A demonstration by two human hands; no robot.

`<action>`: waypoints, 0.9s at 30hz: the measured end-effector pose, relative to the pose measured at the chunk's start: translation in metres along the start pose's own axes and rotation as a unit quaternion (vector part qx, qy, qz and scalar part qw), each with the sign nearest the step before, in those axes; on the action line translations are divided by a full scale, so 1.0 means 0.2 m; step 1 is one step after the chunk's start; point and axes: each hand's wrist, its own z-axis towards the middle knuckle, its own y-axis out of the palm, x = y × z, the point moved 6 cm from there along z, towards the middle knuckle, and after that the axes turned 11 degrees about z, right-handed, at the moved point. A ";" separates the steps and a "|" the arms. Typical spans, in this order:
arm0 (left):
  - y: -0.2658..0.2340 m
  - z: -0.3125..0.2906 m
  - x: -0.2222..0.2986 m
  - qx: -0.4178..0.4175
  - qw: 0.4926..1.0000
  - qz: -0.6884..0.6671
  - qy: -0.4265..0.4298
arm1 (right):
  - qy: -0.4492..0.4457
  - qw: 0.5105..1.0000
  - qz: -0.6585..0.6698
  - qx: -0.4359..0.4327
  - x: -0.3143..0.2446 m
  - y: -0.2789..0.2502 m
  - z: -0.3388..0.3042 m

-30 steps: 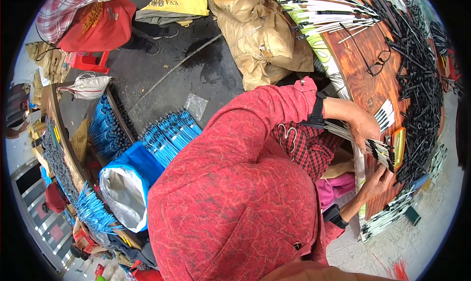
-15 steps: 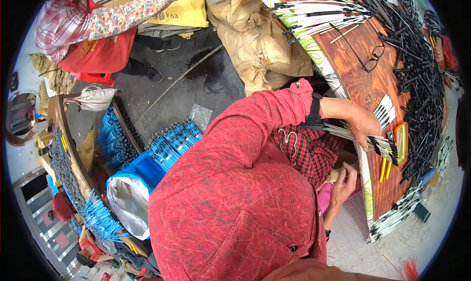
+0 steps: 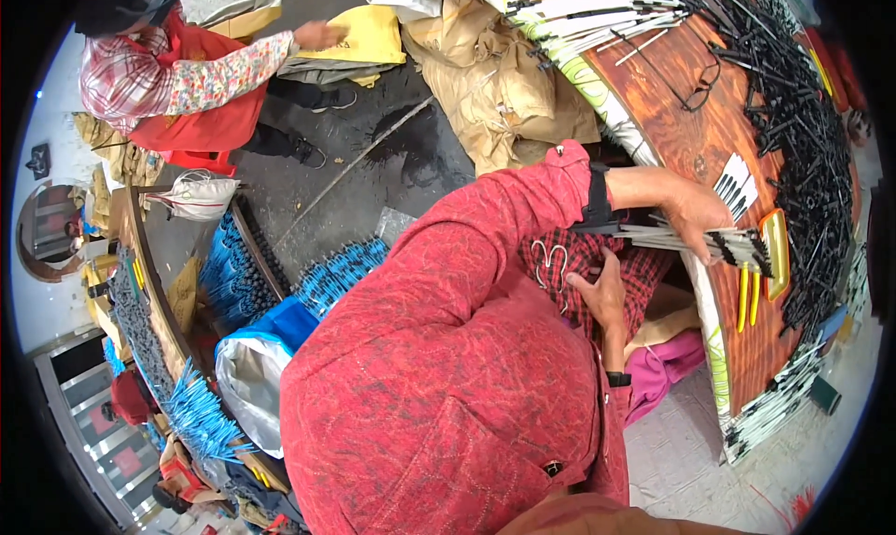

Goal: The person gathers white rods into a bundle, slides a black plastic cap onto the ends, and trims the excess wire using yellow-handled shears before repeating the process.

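Observation:
A bundle of thin pale rods with black ends (image 3: pixel 742 247) lies in the closed grasp of my left hand (image 3: pixel 689 216), over the near edge of the wooden table. Lower down, my right hand (image 3: pixel 605 300) is held over the red-and-black plaid cloth (image 3: pixel 644 266) on my lap; its thumb stands apart from the fingers and nothing shows in it. Close beyond the bundle are a yellow-rimmed object (image 3: pixel 775 247) and two yellow handles (image 3: pixel 749 300). A small fan of white strips (image 3: pixel 737 182) rests beside my left hand.
Black parts (image 3: pixel 803 171) are heaped along the table's far side. Eyeglasses (image 3: pixel 700 87) and more white rods (image 3: pixel 607 17) lie on the table (image 3: pixel 686 138). Brown sacks (image 3: pixel 513 96) stand by it. At left are blue bundles (image 3: pixel 341 269) and a person in a red apron (image 3: pixel 201 96).
My right hand has moved leftward and up from beside the table to over my lap, its fingers now apart. My left hand still grips the rods. The other person's hand has drawn back left.

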 end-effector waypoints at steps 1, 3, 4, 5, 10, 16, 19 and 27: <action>0.01 0.00 0.00 -0.004 1.000 -0.005 -0.001 | 0.004 1.000 0.005 0.000 0.01 0.03 -0.01; 0.01 -0.01 -0.02 -0.006 1.000 -0.028 0.005 | -0.073 0.997 0.024 -0.026 -0.01 0.11 -0.03; 0.01 0.00 -0.03 -0.009 0.999 -0.040 0.008 | -0.112 0.992 0.035 -0.038 -0.02 0.14 -0.04; 0.01 0.01 -0.02 -0.016 0.999 -0.046 0.009 | -0.107 0.993 0.042 -0.034 -0.03 0.15 -0.05; -0.05 -0.02 0.01 -0.065 0.997 -0.001 -0.028 | -0.052 0.989 0.077 -0.112 -0.02 0.17 -0.10; -0.09 0.00 0.10 -0.096 0.992 0.050 -0.070 | -0.118 0.968 0.138 -0.173 0.01 0.18 -0.16; -0.09 0.00 0.10 -0.084 0.993 0.049 -0.072 | -0.156 0.956 0.155 -0.192 0.00 0.26 -0.15; -0.07 -0.01 0.12 -0.028 0.996 0.015 -0.087 | -0.211 0.938 0.115 -0.249 -0.11 0.34 -0.13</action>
